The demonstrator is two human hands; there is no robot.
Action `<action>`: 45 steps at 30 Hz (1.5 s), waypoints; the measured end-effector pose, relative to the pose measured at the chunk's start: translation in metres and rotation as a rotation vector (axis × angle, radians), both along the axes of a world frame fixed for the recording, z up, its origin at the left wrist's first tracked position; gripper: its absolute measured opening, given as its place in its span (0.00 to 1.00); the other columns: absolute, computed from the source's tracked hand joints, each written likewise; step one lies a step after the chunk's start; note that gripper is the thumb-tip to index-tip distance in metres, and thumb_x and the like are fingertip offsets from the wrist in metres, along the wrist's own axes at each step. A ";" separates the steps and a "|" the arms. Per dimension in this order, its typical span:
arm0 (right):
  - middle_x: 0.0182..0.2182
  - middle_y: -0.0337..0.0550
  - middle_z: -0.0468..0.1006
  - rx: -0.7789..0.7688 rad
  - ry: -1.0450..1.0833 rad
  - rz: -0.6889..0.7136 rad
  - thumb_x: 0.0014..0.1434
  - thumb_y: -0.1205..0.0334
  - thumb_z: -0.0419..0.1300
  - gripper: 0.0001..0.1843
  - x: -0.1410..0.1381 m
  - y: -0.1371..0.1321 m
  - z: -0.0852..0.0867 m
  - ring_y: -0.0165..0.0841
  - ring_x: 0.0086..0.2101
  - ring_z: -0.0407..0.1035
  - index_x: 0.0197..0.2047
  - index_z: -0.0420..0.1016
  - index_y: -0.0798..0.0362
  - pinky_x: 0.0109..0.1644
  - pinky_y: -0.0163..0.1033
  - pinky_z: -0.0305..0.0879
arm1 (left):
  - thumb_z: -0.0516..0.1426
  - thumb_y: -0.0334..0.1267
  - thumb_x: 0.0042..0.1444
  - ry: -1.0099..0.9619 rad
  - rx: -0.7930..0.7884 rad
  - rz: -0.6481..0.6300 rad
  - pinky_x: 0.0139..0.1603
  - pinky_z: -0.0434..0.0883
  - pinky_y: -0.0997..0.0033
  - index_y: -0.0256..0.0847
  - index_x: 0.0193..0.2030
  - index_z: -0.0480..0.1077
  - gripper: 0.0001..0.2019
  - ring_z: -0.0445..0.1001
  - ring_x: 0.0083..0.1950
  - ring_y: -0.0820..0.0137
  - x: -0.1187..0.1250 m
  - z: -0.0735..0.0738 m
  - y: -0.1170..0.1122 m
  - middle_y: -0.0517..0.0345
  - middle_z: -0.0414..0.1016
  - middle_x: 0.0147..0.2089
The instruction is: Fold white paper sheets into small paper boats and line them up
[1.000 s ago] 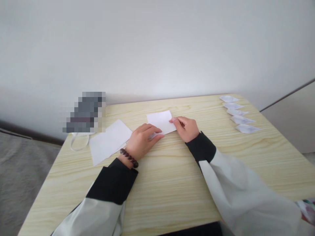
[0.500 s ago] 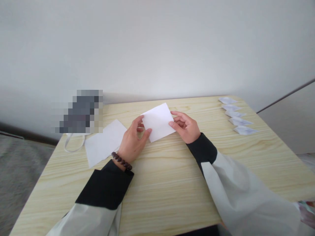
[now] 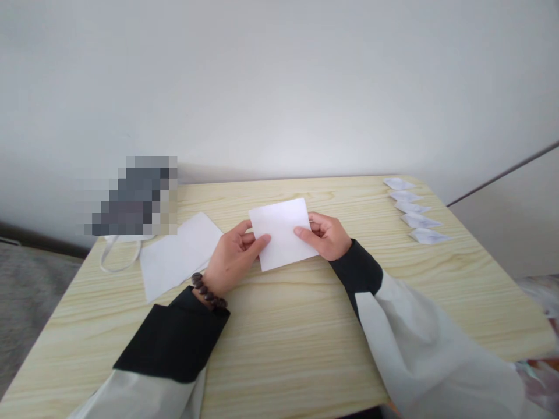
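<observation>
Worktop is carrying five folded papers, likely done; left hand and right hand fingers are pinching a paper rectangle; flat paper is apparently remaining.

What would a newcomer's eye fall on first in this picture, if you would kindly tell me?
Probably the white sheet near the middle of the view, held by the left hand and the right hand at opposite sides. Next might come the five folded paper pieces in a slanting row near the far right corner of the table, then the dark beaded bracelet just behind the left hand.
</observation>
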State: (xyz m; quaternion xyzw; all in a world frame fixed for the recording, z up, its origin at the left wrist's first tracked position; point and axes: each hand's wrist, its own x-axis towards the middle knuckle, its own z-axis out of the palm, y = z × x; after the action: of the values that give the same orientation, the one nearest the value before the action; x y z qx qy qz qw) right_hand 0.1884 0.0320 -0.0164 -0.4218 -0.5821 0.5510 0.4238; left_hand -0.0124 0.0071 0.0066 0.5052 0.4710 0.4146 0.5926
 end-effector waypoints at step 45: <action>0.23 0.37 0.71 0.068 -0.158 0.077 0.51 0.53 0.64 0.15 0.006 -0.002 0.003 0.28 0.22 0.68 0.36 0.69 0.54 0.23 0.33 0.67 | 0.62 0.51 0.48 0.189 0.040 0.050 0.28 0.70 0.77 0.40 0.40 0.70 0.19 0.72 0.29 0.73 -0.003 0.004 -0.001 0.62 0.74 0.29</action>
State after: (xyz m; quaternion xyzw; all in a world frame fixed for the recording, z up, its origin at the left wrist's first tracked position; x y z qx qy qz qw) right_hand 0.1942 0.0300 -0.0138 -0.4266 -0.6481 0.5116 0.3691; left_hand -0.0152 0.0063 0.0103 0.5420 0.5289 0.3890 0.5246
